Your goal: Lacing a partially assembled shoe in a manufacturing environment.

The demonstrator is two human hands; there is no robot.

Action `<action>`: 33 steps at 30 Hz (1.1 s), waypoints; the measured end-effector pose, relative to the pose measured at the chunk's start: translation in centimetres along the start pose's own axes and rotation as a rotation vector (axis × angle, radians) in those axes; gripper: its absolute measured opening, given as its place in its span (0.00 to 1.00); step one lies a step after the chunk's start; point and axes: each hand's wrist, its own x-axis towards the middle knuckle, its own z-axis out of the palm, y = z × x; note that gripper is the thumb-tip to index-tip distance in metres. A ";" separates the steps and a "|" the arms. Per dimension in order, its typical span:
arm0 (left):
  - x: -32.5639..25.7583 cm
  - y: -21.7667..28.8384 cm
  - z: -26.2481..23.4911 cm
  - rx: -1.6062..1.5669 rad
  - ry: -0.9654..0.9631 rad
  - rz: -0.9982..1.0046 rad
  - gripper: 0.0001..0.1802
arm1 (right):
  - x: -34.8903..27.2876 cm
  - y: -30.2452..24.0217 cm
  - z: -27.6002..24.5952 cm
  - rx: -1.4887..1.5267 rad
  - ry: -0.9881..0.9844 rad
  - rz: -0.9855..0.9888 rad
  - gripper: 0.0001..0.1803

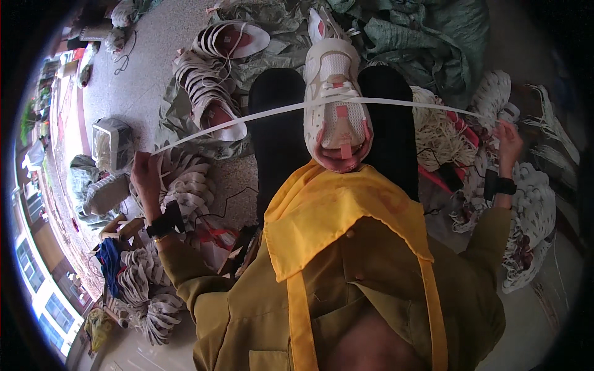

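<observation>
Lace (266,113) stretched across shoe (340,127), left fingers (145,161) to right fingers (506,130).

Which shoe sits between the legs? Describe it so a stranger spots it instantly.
Find the yellow apron at the middle. Just above it in view, between the two black-clad legs, is a pale shoe with pink tabs. Unlike the stacked shoe pieces to its left, a white lace crosses it.

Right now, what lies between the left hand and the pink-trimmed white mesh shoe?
Head view: a flat white lace runs from left hand to shoe, crossing stacked beige uppers and black left trouser leg.
</observation>
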 end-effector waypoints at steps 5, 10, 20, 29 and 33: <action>0.5 -2.5 -0.3 0.043 -0.022 -0.093 0.09 | 2.6 3.6 -1.5 -0.057 -0.025 -0.031 0.11; 1.0 -2.0 -1.4 0.071 -0.048 -0.093 0.08 | 2.7 4.1 -1.2 -0.048 -0.061 -0.042 0.12; 6.7 -0.3 -2.6 0.183 0.027 0.197 0.08 | 4.0 -4.2 5.6 -0.164 -0.580 0.109 0.11; 0.4 12.1 2.5 -0.064 -0.456 0.108 0.05 | -7.0 -18.6 10.3 0.411 -0.615 0.193 0.13; -5.2 21.4 5.4 -0.838 -0.866 -0.202 0.05 | -12.8 -25.2 16.4 0.446 -1.008 0.113 0.09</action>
